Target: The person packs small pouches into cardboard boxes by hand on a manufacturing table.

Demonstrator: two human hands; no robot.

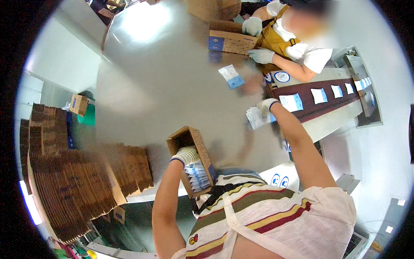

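Note:
An open cardboard box (204, 149) stands tilted on the metal table close to my body, with a row of white and blue packets (197, 178) standing in its near part. My left hand (186, 155), in a striped knit glove, reaches into this box against the packets; its fingers are hidden. Out to the right, at the end of the conveyor, my right hand (265, 106) wears the same kind of glove. It is closed on several overlapping white and blue sachets (257, 121), held just above or on the table. A single sachet (231, 77) lies farther off.
Spaced sachets (320, 96) lie on a dark red conveyor belt (308, 108) at the right. Across the table, a co-worker's gloved hands (261, 55) hold another cardboard box (233, 42). Stacks of flattened cartons (73, 185) fill the left side, near a green bin (87, 115).

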